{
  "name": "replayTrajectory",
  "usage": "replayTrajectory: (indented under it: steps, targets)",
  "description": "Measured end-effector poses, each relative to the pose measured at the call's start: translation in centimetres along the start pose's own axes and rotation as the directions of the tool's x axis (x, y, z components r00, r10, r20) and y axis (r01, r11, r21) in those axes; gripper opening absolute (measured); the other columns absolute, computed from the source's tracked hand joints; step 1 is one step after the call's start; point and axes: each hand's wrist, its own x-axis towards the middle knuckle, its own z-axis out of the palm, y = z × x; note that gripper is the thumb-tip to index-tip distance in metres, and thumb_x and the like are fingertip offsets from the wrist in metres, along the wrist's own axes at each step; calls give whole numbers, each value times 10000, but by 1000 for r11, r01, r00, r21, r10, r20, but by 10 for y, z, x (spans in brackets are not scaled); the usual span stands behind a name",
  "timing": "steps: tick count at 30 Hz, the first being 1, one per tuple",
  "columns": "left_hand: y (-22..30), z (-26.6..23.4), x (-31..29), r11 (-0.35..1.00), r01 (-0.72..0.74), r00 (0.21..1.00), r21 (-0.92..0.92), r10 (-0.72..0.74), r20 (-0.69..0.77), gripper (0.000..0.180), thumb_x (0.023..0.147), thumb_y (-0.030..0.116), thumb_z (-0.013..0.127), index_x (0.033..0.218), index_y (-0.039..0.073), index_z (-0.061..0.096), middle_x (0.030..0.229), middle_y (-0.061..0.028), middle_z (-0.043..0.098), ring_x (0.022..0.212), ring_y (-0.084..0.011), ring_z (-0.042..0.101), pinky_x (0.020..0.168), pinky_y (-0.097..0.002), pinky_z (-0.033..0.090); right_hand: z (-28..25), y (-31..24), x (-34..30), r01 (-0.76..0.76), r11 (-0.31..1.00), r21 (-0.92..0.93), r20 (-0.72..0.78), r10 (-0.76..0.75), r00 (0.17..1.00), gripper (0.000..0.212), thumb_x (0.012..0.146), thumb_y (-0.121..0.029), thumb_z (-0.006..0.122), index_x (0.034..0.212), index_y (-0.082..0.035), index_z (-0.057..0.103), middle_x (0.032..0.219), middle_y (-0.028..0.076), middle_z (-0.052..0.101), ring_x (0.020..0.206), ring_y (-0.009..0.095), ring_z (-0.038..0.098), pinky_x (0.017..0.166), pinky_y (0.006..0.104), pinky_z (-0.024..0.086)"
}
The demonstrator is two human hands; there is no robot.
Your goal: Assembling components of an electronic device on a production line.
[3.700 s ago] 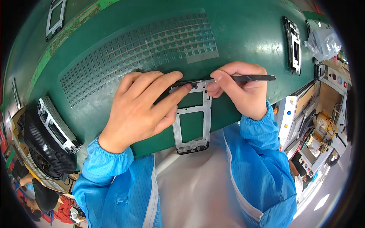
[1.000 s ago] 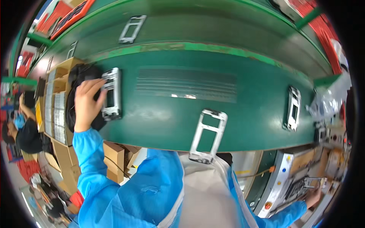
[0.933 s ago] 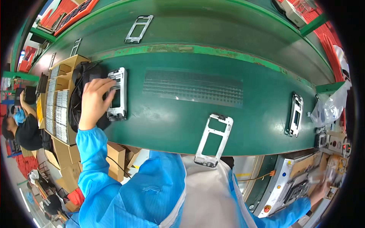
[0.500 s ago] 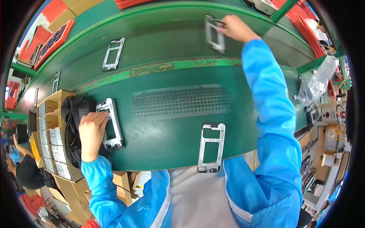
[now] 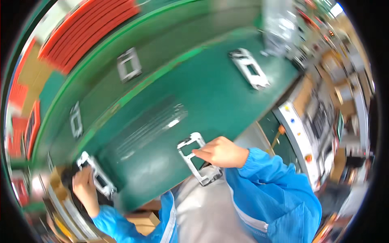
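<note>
Near the front edge of the green bench, my right hand (image 5: 223,153) pinches the crossbar of a silver-and-black phone frame (image 5: 189,162) with thumb and forefinger. The frame slants, its lower end against my grey shirt front. At the bench's left end, my left hand (image 5: 84,188) has its fingers curled over the side of another phone frame (image 5: 95,163); the fingertips are blurred. A third phone frame (image 5: 244,60) lies on the bench's far right part, out of reach of both hands.
A clear gridded sheet (image 5: 142,129) lies mid-bench. Beyond a raised green edge, a track carries a blurred phone frame (image 5: 121,68) and others. Red trays (image 5: 91,34) stack at the back left. A clear plastic bag (image 5: 279,28) hangs back right; cartons stand left.
My view has swung to the right. My right hand has come back from the track, without the frame it held there, to the phone frame at the front edge. My left hand stays at its frame.
</note>
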Motion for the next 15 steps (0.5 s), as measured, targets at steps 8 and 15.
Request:
replayTrajectory:
  steps: [8,15]
  targets:
    - [197,45,37,766,-468,846,-441,533,29,161,809,15,734,968,26,752,935,-94,718,861,-269,662,770,-400,490,-135,80,-243,-745,618,-249,-522,563,641,355,727,-28,674,1062,-121,742,793,123,698,708,288,696,641,389,570]
    - [278,82,54,698,-284,865,-657,483,139,236,769,-62,756,995,3,767,983,-89,653,870,-240,593,705,-349,504,-234,118,-462,-1000,24,1,-594,804,19,257,930,-277,657,1062,-80,756,927,236,699,904,426,657,812,462,520]
